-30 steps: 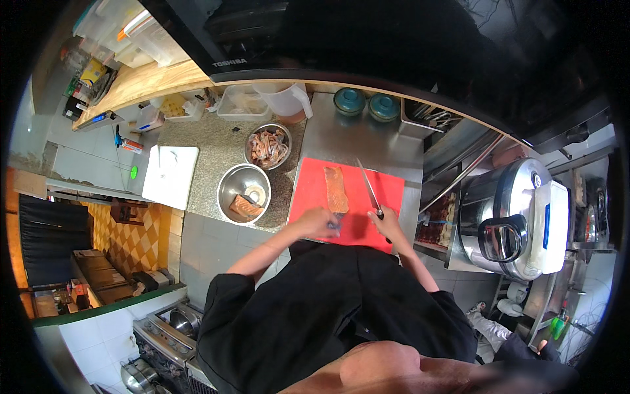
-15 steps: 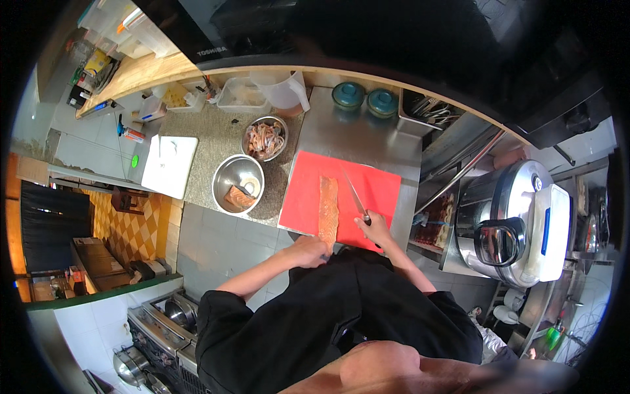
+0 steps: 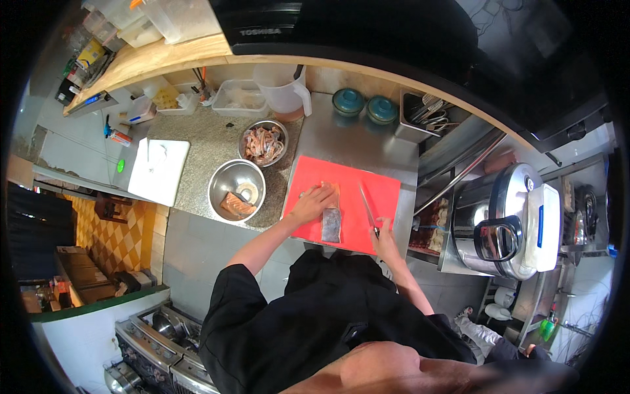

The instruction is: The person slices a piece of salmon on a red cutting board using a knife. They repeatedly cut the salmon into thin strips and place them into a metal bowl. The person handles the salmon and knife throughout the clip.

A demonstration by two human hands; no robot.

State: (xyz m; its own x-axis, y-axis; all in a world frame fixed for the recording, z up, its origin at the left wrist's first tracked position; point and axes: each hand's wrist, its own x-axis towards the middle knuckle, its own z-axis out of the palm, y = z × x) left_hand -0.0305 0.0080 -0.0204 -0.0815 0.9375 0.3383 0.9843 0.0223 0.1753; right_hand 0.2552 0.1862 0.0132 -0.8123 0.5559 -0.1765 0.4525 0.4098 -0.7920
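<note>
A long strip of salmon [image 3: 332, 226] lies on the red cutting board [image 3: 308, 172], its grey skin facing up at the near end. Across its far part rests my left hand [image 3: 314, 205], fingers stretched out flat and hiding some of the fish. My right hand [image 3: 386, 241] is closed around the handle of a kitchen knife [image 3: 367, 205]. The blade points away from me over the board, to the right of the salmon and apart from it. Left of the board, a steel bowl [image 3: 220, 177] holds a chunk of salmon [image 3: 236, 203].
Behind that bowl stands a smaller metal bowl [image 3: 247, 152] of fish scraps. A white board [image 3: 157, 174] lies far left. Along the back are a plastic jug [image 3: 282, 95], two teal lidded pots [image 3: 348, 101] and a utensil bin [image 3: 412, 128]. A large steel cooker [image 3: 505, 223] stands right.
The salmon has been turned from orange flesh up to grey skin up. My left hand has moved from its near end forward onto it. My right hand stays with the knife, shifted slightly right.
</note>
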